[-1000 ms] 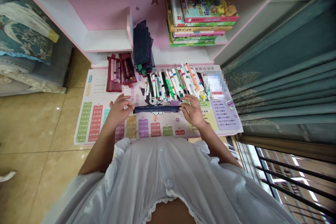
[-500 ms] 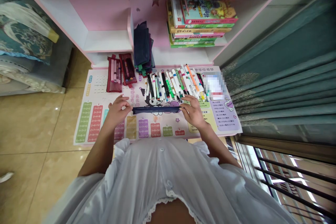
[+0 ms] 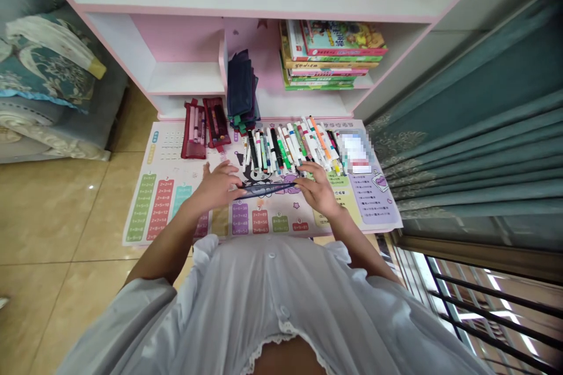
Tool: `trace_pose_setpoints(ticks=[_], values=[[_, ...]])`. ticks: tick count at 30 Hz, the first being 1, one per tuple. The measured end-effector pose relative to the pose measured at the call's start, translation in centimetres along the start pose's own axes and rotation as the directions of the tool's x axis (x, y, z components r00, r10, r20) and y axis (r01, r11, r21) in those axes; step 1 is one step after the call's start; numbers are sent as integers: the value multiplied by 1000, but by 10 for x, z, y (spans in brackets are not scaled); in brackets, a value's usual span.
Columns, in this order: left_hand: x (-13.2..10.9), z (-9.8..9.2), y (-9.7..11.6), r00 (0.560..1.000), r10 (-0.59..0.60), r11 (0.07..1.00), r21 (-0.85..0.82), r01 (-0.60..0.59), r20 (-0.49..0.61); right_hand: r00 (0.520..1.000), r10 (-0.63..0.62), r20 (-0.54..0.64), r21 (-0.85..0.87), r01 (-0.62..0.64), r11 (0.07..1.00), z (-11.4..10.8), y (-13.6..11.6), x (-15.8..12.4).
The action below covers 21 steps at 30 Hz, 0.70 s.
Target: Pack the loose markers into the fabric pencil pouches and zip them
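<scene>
Dark-blue mesh pouch (image 3: 266,190), lengthwise over worktop (image 3: 378,220), body side of marker pens (image 3: 288,143). Left hand (image 3: 220,187), right hand (image 3: 317,190): grip clamped on one end each. Probably light, floppy, not fragile; best held by end corners, middle likely sags.

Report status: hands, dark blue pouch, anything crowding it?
Left hand and right hand pinching opposite ends. Dark blue pouch seen nearly edge-on, contents unreadable. Loose markers just beyond, close to right fingertips.
</scene>
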State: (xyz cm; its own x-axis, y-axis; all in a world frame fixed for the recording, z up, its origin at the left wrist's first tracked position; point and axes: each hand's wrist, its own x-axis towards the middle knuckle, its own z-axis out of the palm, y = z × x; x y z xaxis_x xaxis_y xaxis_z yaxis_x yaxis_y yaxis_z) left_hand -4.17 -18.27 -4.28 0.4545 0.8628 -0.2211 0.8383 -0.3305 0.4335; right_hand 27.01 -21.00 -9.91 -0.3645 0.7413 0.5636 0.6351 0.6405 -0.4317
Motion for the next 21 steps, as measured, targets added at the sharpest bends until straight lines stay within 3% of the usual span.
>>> trace_pose_setpoints(ticks=[5, 7, 9, 12, 15, 18, 21], values=[[-2, 7, 14, 993, 97, 995, -40, -94, 69, 998, -11, -70, -16, 10, 1000, 5, -6, 13], [-7, 10, 17, 994, 104, 992, -74, -102, 18, 993, 56, -109, -34, -60, 998, 10, -10, 18], [-13, 16, 20, 991, 66, 989, -121, -80, -115, 977, 126, -173, -24, -132, 991, 18, -17, 23], [-19, 30, 23, 933, -38, 982, -185, -31, -358, 947, 230, -224, 26, -230, 973, 33, -33, 28], [-23, 46, 24, 849, -132, 972, -235, 10, -511, 919, 340, -198, 33, -340, 940, 48, -50, 31], [-26, 59, 24, 783, -196, 956, -293, 19, -591, 889, 422, -178, 31, -424, 905, 60, -60, 32], [-28, 69, 25, 762, -224, 942, -337, 8, -608, 881, 463, -97, 33, -462, 886, 66, -61, 32]])
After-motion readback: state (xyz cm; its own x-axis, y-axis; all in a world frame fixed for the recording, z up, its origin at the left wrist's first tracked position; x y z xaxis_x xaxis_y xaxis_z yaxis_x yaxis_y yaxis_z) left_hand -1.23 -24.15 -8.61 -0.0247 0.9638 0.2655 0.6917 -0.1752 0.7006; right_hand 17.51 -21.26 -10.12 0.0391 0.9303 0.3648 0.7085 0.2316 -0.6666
